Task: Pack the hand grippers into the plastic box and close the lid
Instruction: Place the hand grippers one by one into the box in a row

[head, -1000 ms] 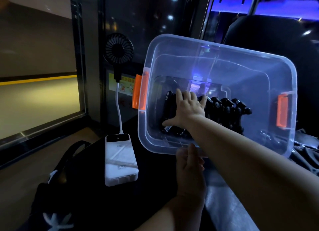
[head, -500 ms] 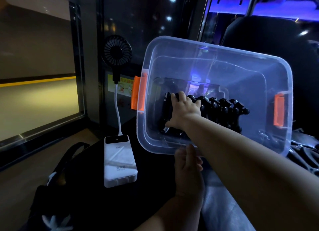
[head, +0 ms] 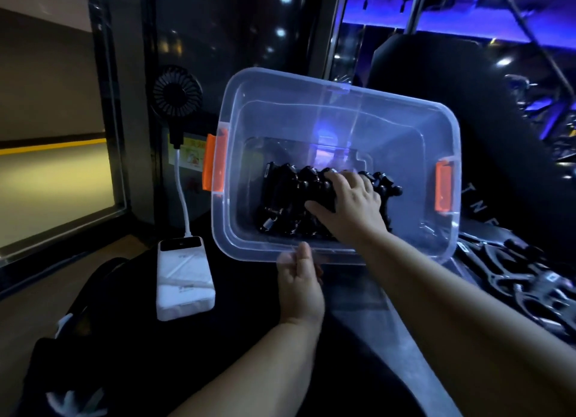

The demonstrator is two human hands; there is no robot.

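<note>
At the left of the frame a small fan (head: 176, 97) and a white power bank (head: 185, 279) stand where they stood a second ago; none of that has moved. The plastic box (head: 343, 105) in the middle of the frame stays tipped with its opening toward the camera, its orange latches (head: 215, 162) at either end hanging open and no lid on it.

Inside, the black hand grippers (head: 290, 192) lie in a row along the low side of the floor. The left hand (head: 299, 282), bottom centre, has its fingers reaching almost straight up to the near rim, steadying the box; its grip is loose, with no finger plainly curled round the plastic.

The change is in the right hand (head: 349, 204). It has slid from the left end of the row to the right-hand part, so the left grippers now show uncovered. Its grip is open: fingers spread over the tops, thumb out to the left, pressing, not closed on any one.

This looks like tidying the row to make room. At the right edge, more loose grippers (head: 514, 279) lie on the worktop, so packing seems unfinished.
</note>
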